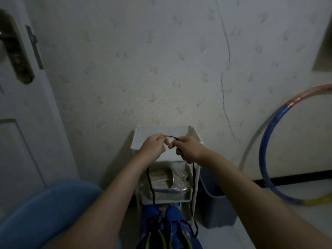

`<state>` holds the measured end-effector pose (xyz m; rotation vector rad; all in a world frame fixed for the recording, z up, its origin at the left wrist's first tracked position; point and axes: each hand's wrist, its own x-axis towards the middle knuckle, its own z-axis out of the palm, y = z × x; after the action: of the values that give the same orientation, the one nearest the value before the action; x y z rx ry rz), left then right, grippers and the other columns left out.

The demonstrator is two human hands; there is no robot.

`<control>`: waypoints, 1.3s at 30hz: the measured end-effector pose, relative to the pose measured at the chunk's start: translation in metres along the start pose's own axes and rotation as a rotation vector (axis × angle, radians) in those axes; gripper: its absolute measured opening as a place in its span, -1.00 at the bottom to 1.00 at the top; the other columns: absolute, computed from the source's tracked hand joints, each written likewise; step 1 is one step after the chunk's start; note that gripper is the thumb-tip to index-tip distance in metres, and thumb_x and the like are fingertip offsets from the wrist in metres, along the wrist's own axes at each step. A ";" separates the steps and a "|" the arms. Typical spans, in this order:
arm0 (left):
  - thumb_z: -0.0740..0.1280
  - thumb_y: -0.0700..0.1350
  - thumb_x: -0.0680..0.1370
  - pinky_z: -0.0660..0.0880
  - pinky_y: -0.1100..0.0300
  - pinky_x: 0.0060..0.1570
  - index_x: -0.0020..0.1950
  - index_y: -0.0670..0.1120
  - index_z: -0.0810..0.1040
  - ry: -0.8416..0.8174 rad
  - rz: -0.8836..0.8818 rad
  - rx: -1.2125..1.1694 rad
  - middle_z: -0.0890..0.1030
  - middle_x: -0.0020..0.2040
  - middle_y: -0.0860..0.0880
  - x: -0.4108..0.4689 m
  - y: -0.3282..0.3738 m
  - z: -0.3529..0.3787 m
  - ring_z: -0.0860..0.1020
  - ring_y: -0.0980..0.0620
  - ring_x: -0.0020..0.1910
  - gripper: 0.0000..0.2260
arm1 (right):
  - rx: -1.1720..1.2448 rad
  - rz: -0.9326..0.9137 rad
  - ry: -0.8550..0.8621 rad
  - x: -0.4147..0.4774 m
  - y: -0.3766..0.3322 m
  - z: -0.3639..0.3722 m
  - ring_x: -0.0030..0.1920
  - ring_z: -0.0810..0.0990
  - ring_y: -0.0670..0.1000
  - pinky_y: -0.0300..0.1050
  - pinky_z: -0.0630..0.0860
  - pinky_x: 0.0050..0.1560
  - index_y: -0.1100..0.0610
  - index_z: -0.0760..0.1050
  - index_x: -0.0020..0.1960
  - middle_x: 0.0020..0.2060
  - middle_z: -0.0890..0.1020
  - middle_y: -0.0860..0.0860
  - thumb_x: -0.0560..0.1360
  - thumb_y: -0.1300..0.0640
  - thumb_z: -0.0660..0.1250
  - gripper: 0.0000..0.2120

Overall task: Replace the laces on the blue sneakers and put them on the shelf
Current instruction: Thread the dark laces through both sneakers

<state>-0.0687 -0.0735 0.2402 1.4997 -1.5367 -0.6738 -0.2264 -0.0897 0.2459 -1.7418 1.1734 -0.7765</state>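
Two blue sneakers (170, 225) with yellow-green stripes stand side by side on the floor at the bottom centre, toes toward a white shelf rack (195, 137). Above the rack's top tray, my left hand (152, 144) and my right hand (188, 150) each pinch a black lace (171, 137). A short stretch of it spans between my fingers. From both hands the lace hangs down in two strands, one past each forearm, toward the sneakers. Where the strands end is hidden in the dark.
The rack's middle tier holds white packets and clear plastic items (177, 178). A grey bin (217, 207) stands right of the rack. A blue and orange hoop (269, 133) leans on the wall at right. A white door (23, 105) is at left, a blue cushion (46, 209) below it.
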 end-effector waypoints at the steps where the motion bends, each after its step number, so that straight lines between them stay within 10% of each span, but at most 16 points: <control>1: 0.12 -0.12 0.62 0.33 0.18 -0.35 -0.21 -0.04 0.53 -0.044 -0.013 0.096 0.51 -0.31 -0.05 -0.003 -0.018 0.007 0.43 0.02 -0.37 -0.73 | -0.067 0.031 -0.017 0.000 0.017 0.005 -0.50 0.32 -0.05 -0.20 0.23 -0.51 0.16 0.59 0.01 -0.37 0.46 0.04 0.63 0.12 0.19 -0.79; 6: 0.20 0.04 0.58 0.51 0.10 -0.06 -0.20 0.02 0.64 -0.371 -0.179 0.420 0.63 -0.15 0.03 -0.017 -0.107 0.031 0.59 0.00 -0.11 -0.72 | -0.408 0.165 -0.100 0.004 0.112 0.026 -0.24 0.56 0.02 -0.17 0.50 -0.21 0.11 0.62 -0.01 -0.22 0.61 0.05 0.59 0.14 0.25 -0.84; 13: 0.14 -0.23 0.60 0.49 0.08 -0.05 0.22 -0.29 0.54 -0.818 -0.384 0.864 0.54 0.04 -0.22 -0.028 -0.190 0.069 0.48 -0.05 -0.11 -0.72 | -0.795 0.270 -0.320 0.004 0.196 0.050 0.24 0.55 0.12 -0.10 0.46 0.22 0.19 0.55 0.30 0.25 0.58 0.12 0.55 0.26 0.26 -0.67; 18: 0.26 -0.16 0.56 0.49 0.05 0.22 0.34 -0.08 0.53 -0.811 -0.215 0.928 0.52 0.30 -0.13 -0.027 -0.200 0.098 0.51 -0.14 0.23 -0.65 | -0.830 0.254 -0.427 0.016 0.226 0.070 0.22 0.55 0.11 -0.08 0.49 0.22 0.15 0.55 0.29 0.24 0.58 0.10 0.56 0.15 0.31 -0.68; 30: 0.38 -0.02 0.52 0.44 0.18 -0.18 -0.05 -0.15 0.64 -0.767 -0.183 0.882 0.62 -0.03 -0.10 -0.017 -0.230 0.121 0.54 -0.02 -0.09 -0.81 | -0.878 0.165 -0.526 0.020 0.248 0.102 0.20 0.56 0.09 -0.04 0.54 0.18 0.07 0.51 0.36 0.22 0.59 0.08 0.47 0.00 0.45 -0.52; 39: 0.25 -0.02 0.59 0.43 0.17 -0.11 -0.04 -0.14 0.56 -0.803 -0.295 0.814 0.60 0.02 -0.12 -0.018 -0.227 0.103 0.52 -0.03 -0.06 -0.79 | -0.849 0.148 -0.508 0.017 0.247 0.104 0.16 0.58 0.07 -0.03 0.56 0.15 0.03 0.52 0.33 0.18 0.59 0.07 0.49 0.05 0.42 -0.58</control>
<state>-0.0431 -0.1049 -0.0060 2.2469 -2.4083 -0.9551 -0.2279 -0.1162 -0.0215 -2.2893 1.3291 0.3278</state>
